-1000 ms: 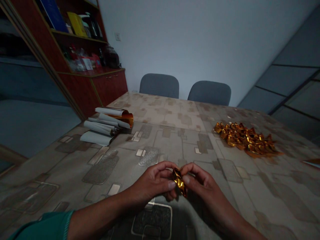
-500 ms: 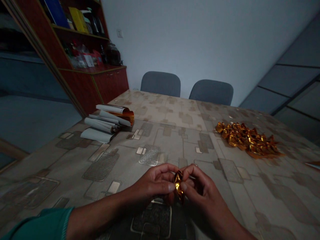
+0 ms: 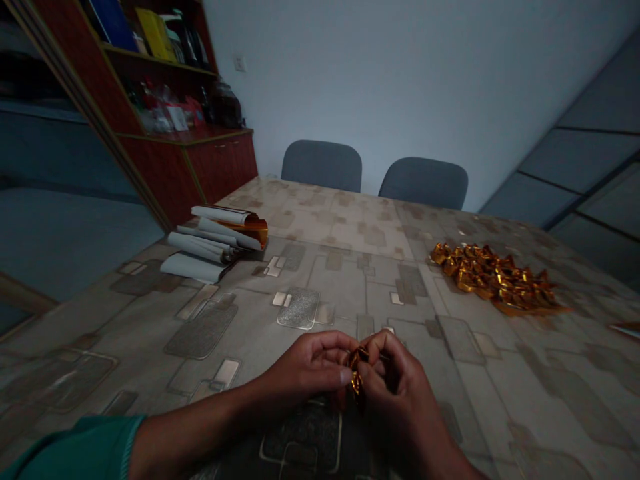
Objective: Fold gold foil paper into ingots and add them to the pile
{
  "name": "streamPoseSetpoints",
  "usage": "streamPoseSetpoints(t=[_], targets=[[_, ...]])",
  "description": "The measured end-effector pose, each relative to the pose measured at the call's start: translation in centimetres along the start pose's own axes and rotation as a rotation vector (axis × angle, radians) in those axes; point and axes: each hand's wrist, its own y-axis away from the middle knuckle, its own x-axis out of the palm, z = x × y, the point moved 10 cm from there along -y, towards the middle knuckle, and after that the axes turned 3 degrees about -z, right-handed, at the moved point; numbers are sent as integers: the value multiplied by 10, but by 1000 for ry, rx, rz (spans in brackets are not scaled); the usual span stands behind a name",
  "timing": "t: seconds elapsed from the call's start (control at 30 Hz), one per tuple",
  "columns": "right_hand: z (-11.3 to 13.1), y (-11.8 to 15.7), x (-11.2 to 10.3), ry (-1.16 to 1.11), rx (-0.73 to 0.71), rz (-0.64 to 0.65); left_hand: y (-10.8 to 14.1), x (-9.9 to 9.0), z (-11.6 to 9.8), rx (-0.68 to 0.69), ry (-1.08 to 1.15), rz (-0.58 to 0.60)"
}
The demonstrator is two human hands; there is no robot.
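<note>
And there, the right hand (image 3: 395, 380) has curled in tighter, with the left hand (image 3: 310, 367) pinching too! The crumpled gold foil piece (image 3: 356, 381) sits at six o'clock, gripped and half-buried by closed fingers (image 3: 330, 347); its inner folds are hidden. A gold foil heap (image 3: 493, 280) lies at two o'clock on the table (image 3: 350, 280).

We see a beige tablecloth (image 3: 350, 293) patterned with grey-brown rectangles, some speckled. On it lie a gold-orange foil heap (image 3: 495, 281) at the right, white rolls (image 3: 210, 247) with gold lining at the left, and a gold foil wad (image 3: 357, 381) at the near edge. Slate-blue chairs (image 3: 321, 167) stand beyond it, a red-brown cabinet (image 3: 217, 170) to its left.
</note>
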Motion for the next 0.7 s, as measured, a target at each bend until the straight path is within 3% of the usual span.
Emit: streamPoseSetpoints(t=[0.47, 0.7], targets=[[5, -4, -5, 99, -48, -64, -2, 0, 2, 16, -31, 10], [16, 3, 5, -63, -46, 66, 2, 2, -6, -25, 67, -15]])
